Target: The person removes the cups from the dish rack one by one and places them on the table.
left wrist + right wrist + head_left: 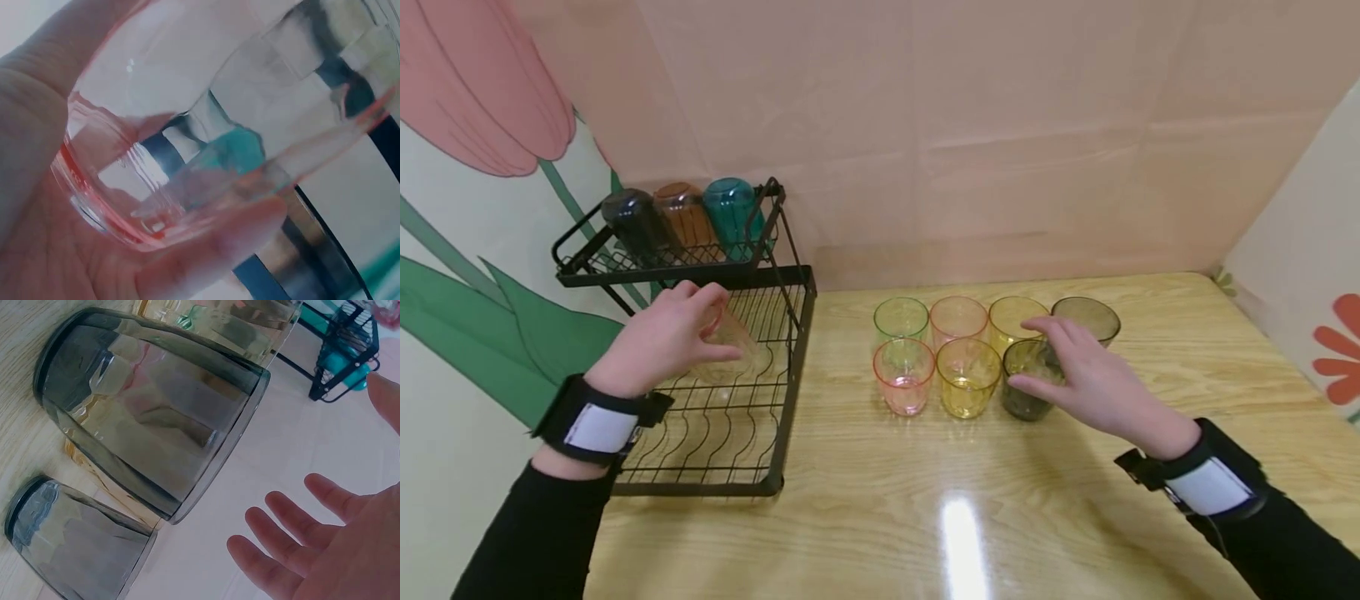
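Note:
My left hand (658,337) grips a clear pink-tinted glass (733,346) over the lower tier of a black wire rack (797,375). In the left wrist view the thumb and fingers curl round the glass (181,94), its thick base close to the palm. On the right, my right hand (1090,379) hovers beside a dark grey glass (1024,402), fingers spread and holding nothing. The right wrist view shows the fingertips (240,550) apart from that upright grey glass (156,419). A second grey glass (1093,315) stands behind it, partly covered by the hand.
Pink (904,383), amber (968,387), green (901,317) and yellow (1015,312) glasses stand upright in two close rows with the grey ones. On the rack's upper tier, black (638,223), brown (685,217) and teal (732,212) glasses sit upside down. A wall rises behind.

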Demonstrator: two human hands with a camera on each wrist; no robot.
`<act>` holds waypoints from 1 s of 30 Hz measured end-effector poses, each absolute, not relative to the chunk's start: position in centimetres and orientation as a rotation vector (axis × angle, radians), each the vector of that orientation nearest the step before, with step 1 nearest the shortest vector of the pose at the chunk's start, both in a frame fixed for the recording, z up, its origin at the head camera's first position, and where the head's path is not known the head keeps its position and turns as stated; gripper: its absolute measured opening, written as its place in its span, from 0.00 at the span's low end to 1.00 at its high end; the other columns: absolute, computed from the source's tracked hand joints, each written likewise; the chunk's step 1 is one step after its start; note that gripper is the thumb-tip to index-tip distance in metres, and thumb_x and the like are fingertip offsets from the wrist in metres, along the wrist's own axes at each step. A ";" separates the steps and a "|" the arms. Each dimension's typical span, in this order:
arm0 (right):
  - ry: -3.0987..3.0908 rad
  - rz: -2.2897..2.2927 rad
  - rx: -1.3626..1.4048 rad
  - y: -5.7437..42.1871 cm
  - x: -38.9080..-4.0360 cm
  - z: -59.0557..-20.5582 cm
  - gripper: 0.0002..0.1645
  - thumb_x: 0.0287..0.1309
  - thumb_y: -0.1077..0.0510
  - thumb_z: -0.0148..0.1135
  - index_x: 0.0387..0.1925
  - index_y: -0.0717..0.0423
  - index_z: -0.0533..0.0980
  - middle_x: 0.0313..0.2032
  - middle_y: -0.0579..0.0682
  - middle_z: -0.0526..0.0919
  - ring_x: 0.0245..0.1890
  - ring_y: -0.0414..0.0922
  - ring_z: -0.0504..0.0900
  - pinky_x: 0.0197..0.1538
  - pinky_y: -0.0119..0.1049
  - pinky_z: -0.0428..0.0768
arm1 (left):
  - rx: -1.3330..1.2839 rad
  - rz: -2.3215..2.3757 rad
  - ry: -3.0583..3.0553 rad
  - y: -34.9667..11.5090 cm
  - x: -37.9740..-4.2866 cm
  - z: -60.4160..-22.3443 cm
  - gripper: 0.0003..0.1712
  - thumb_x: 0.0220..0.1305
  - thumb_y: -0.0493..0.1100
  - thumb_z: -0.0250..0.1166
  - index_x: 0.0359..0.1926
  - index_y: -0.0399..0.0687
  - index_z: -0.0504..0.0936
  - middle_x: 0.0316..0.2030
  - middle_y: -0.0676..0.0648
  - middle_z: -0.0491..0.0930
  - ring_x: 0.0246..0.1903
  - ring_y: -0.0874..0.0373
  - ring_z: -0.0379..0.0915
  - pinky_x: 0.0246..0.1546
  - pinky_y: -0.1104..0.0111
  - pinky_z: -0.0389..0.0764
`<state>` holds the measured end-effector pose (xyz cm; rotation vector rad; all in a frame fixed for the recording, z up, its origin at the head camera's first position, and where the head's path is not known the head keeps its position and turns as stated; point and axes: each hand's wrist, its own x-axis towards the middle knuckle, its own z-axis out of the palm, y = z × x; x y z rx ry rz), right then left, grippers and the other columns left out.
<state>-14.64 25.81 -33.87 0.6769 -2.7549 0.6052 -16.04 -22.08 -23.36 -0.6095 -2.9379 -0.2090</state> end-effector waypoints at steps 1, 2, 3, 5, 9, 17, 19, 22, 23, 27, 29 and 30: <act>-2.756 0.609 0.676 25.8 -14.6 -33.8 0.45 0.58 0.39 0.65 0.67 0.57 0.61 0.60 0.62 0.68 0.55 0.62 0.69 0.40 0.63 0.75 | -0.643 -0.214 -2.939 -21.3 -16.2 -23.4 0.34 0.50 0.55 0.77 0.51 0.42 0.74 0.35 0.43 0.70 0.31 0.50 0.66 0.21 0.64 0.68; -2.759 0.616 0.673 25.7 -14.6 -33.8 0.45 0.58 0.38 0.65 0.67 0.57 0.61 0.60 0.62 0.68 0.55 0.62 0.69 0.40 0.63 0.75 | -0.676 -0.218 -2.941 -20.5 -16.3 -23.4 0.35 0.50 0.55 0.77 0.52 0.42 0.74 0.34 0.44 0.70 0.31 0.50 0.66 0.21 0.64 0.68; -2.762 0.624 0.671 25.7 -14.6 -33.8 0.45 0.58 0.39 0.66 0.67 0.57 0.61 0.60 0.62 0.68 0.55 0.62 0.69 0.41 0.63 0.75 | -0.711 -0.220 -2.941 -19.7 -16.5 -23.4 0.35 0.50 0.55 0.77 0.53 0.43 0.74 0.34 0.44 0.69 0.31 0.51 0.66 0.22 0.65 0.67; -2.762 0.645 0.670 25.5 -14.6 -33.8 0.46 0.58 0.39 0.66 0.68 0.57 0.61 0.61 0.62 0.67 0.56 0.62 0.69 0.42 0.63 0.74 | -0.772 -0.223 -2.935 -18.1 -16.8 -23.5 0.35 0.49 0.56 0.77 0.53 0.44 0.74 0.33 0.46 0.68 0.32 0.51 0.65 0.22 0.65 0.66; -2.734 0.744 0.663 24.8 -14.5 -34.0 0.46 0.57 0.41 0.68 0.68 0.58 0.60 0.65 0.61 0.64 0.61 0.63 0.65 0.51 0.66 0.70 | -0.937 -0.209 -2.865 -14.7 -17.2 -23.6 0.37 0.48 0.59 0.76 0.54 0.46 0.74 0.35 0.47 0.69 0.33 0.53 0.65 0.24 0.66 0.68; -2.591 1.199 0.759 22.9 -14.2 -34.8 0.42 0.65 0.56 0.62 0.73 0.54 0.53 0.69 0.57 0.57 0.67 0.58 0.58 0.61 0.61 0.63 | -1.312 -0.194 -2.703 -8.1 -17.5 -23.7 0.41 0.47 0.64 0.74 0.56 0.47 0.75 0.43 0.48 0.72 0.37 0.58 0.68 0.31 0.70 0.74; -2.522 1.396 0.804 22.0 -13.9 -35.1 0.36 0.71 0.58 0.54 0.74 0.52 0.52 0.70 0.56 0.57 0.67 0.57 0.57 0.62 0.54 0.65 | -1.377 -0.188 -2.677 -6.6 -17.3 -23.7 0.41 0.47 0.65 0.73 0.57 0.48 0.74 0.43 0.48 0.72 0.37 0.58 0.67 0.30 0.71 0.73; -2.333 1.742 0.853 20.4 -13.5 -35.7 0.29 0.77 0.55 0.38 0.75 0.53 0.51 0.71 0.55 0.56 0.68 0.57 0.56 0.62 0.42 0.66 | -1.470 -0.194 -2.636 -4.6 -16.9 -23.7 0.41 0.48 0.65 0.73 0.59 0.49 0.74 0.44 0.49 0.72 0.38 0.59 0.67 0.31 0.72 0.73; -2.255 1.886 0.849 19.8 -13.5 -35.9 0.29 0.78 0.52 0.35 0.75 0.53 0.51 0.71 0.54 0.55 0.69 0.56 0.55 0.61 0.38 0.66 | -1.495 -0.196 -2.623 -4.1 -16.8 -23.7 0.42 0.48 0.65 0.72 0.59 0.50 0.73 0.44 0.49 0.72 0.37 0.59 0.67 0.31 0.72 0.72; -1.875 2.415 0.836 17.8 -13.2 -36.4 0.37 0.75 0.38 0.22 0.76 0.51 0.45 0.75 0.52 0.46 0.73 0.53 0.46 0.67 0.43 0.58 | -1.556 -0.253 -2.570 -2.7 -16.3 -23.6 0.43 0.48 0.66 0.73 0.62 0.52 0.72 0.43 0.50 0.71 0.38 0.61 0.67 0.33 0.73 0.72; -1.690 2.663 0.793 17.2 -12.9 -36.4 0.40 0.71 0.33 0.18 0.77 0.45 0.38 0.76 0.48 0.39 0.74 0.49 0.39 0.71 0.48 0.49 | -1.574 -0.309 -2.541 -2.3 -16.1 -23.6 0.43 0.48 0.64 0.74 0.62 0.52 0.72 0.45 0.50 0.72 0.39 0.61 0.67 0.36 0.73 0.72; -1.615 2.757 0.792 16.9 -12.8 -36.4 0.42 0.69 0.31 0.15 0.77 0.43 0.35 0.76 0.46 0.36 0.74 0.48 0.36 0.71 0.51 0.45 | -1.583 -0.334 -2.527 -2.1 -16.1 -23.6 0.43 0.47 0.63 0.74 0.62 0.51 0.72 0.46 0.49 0.72 0.40 0.60 0.67 0.37 0.73 0.72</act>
